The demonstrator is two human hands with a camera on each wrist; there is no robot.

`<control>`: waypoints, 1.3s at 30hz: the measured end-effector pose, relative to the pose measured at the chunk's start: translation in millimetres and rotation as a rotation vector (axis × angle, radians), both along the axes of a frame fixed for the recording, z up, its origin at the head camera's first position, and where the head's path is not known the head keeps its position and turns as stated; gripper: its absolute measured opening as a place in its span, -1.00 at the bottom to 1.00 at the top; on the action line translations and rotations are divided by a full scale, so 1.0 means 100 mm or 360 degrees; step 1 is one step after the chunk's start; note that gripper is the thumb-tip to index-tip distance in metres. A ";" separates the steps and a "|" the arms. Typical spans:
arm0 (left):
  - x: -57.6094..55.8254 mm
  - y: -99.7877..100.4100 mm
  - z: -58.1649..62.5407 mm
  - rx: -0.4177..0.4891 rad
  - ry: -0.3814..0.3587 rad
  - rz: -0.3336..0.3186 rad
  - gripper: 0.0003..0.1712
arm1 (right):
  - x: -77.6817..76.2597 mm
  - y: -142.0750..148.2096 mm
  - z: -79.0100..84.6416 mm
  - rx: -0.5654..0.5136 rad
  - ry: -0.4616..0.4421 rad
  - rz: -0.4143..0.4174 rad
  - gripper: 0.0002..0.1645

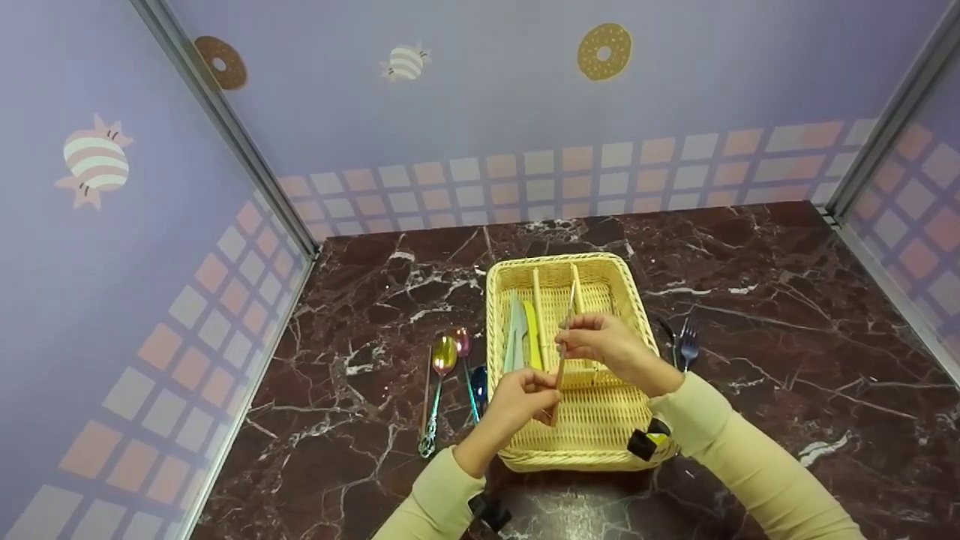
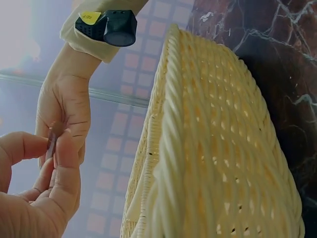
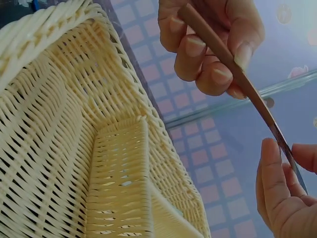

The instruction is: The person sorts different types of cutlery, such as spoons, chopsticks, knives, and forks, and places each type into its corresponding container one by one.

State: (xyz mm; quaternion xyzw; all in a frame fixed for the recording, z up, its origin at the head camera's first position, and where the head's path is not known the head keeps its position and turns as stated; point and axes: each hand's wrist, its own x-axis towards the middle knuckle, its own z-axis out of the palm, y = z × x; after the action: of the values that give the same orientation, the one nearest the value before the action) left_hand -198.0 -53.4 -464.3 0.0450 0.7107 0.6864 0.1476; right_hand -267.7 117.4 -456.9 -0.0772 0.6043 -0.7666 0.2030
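Note:
Both hands are above the front half of a wicker basket point(image 1: 577, 459). They hold a slim knife point(image 3: 257, 104) with a copper-brown handle, seen nearly edge-on and pointing away. My left hand point(image 1: 521, 397) grips its handle end between thumb and fingers. Farther along, my right hand point(image 1: 607, 346) pinches the thin blade part. In the basket's left compartment lie a pale mint knife point(image 1: 516, 337) and a yellow-green knife point(image 1: 532, 337). The left wrist view shows the held knife almost end-on, so its blade is hidden there.
Left of the basket on the marbled table point(image 1: 337, 420) lie a golden spoon point(image 1: 444, 356), a pinkish spoon point(image 1: 462, 343), a thin copper-coloured utensil point(image 1: 426, 397) and a partly hidden blue utensil point(image 1: 480, 386). A dark fork point(image 1: 688, 346) lies on the right. Patterned panels point(image 1: 495, 90) surround the table.

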 end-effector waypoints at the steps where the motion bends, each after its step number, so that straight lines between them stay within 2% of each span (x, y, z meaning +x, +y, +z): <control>1: 0.03 0.01 0.05 -0.0016 0.0005 -0.0010 -0.79 | 0.00 0.00 -0.01 -0.0007 0.0001 0.0006 -0.83; 3: 0.06 0.02 0.11 -0.0026 0.0012 -0.0023 -0.78 | 0.00 0.02 -0.01 -0.0001 0.0015 0.0017 -0.87; 4: 0.06 0.03 0.10 -0.0025 0.0011 -0.0025 -0.77 | 0.00 0.02 -0.01 0.0004 0.0021 0.0014 -0.88; 8: -0.02 -0.01 -0.08 0.0046 0.0022 -0.0006 -0.71 | -0.07 0.09 0.02 0.0064 0.0076 -0.0016 -0.93; 10: -0.06 -0.05 -0.16 0.0065 0.0052 0.0015 -0.67 | -0.16 0.17 0.04 0.0105 0.0111 -0.0105 -0.90; 11: -0.06 -0.09 -0.16 0.0072 0.0075 0.0027 -0.65 | -0.23 0.22 0.04 0.0129 0.0144 -0.0161 -0.88; 15: -0.07 -0.21 -0.19 0.0063 0.0126 0.0079 -0.60 | -0.50 0.41 0.00 0.0409 0.0266 -0.0430 -0.74; 18: -0.06 -0.26 -0.20 0.0077 0.0123 0.0097 -0.59 | -0.69 0.49 -0.06 0.0741 0.0319 -0.0497 -0.69; 21: -0.05 -0.29 -0.21 0.0101 0.0110 0.0101 -0.57 | -0.81 0.48 -0.12 0.1007 0.0354 -0.0435 -0.75; 24: -0.05 -0.30 -0.22 0.0124 0.0094 0.0105 -0.53 | -0.88 0.41 -0.17 0.1202 0.0374 -0.0333 -0.88; 28: -0.05 -0.32 -0.24 0.0140 0.0086 0.0106 -0.47 | -0.94 0.33 -0.28 0.1473 0.0353 -0.0209 -0.74; 31: -0.05 -0.34 -0.26 0.0139 0.0093 0.0104 -0.46 | -1.02 0.33 -0.48 0.1591 0.0339 -0.0153 -0.71; 32: -0.04 -0.35 -0.26 0.0136 0.0093 0.0105 -0.46 | -1.12 0.37 -0.68 0.1586 0.0416 -0.0156 -0.71; 34: -0.04 -0.37 -0.26 0.0130 0.0095 0.0111 -0.47 | -1.30 0.45 -0.98 0.1641 0.0382 -0.0120 -0.77; 36: -0.04 -0.39 -0.26 0.0118 0.0094 0.0116 -0.47 | -1.47 0.52 -1.25 0.1609 0.0324 -0.0067 -0.85; 37: -0.04 -0.40 -0.26 0.0115 0.0093 0.0121 -0.48 | -1.55 0.56 -1.40 0.1577 0.0349 -0.0046 -0.86; 38: -0.04 -0.41 -0.26 0.0112 0.0092 0.0126 -0.48 | -1.59 0.56 -1.45 0.1593 0.0286 -0.0018 -0.88; 39: -0.05 -0.42 -0.26 0.0110 0.0096 0.0129 -0.48 | -1.54 0.53 -1.36 0.1624 0.0163 0.0041 -0.84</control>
State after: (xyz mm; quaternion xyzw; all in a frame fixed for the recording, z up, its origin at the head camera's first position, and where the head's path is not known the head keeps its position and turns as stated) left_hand -202.6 -95.6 -490.5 0.0421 0.6919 0.7143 0.0965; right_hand -421.9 170.0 -592.8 -0.0133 0.9097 -0.3666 0.1943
